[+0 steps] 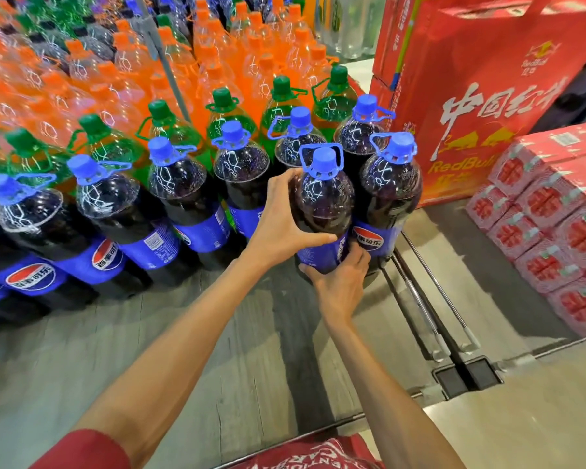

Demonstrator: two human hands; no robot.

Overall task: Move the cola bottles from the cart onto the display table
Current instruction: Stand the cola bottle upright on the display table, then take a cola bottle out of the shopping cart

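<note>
Left hand (285, 225), right hand (339, 282) round cola bottle (322, 204), neighbour (389, 187) seemingly flush

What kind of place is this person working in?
Probably a supermarket or drinks shop: cola bottles and orange soda bottles massed in rows on a display table, beside stacked red cartons.

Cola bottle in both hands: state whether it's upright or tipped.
Upright: the bottle has its blue cap on top, parallel to its neighbour; left hand and right hand grip its sides.

Dark cola bottles (322, 211), blue caps (323, 160)
</note>
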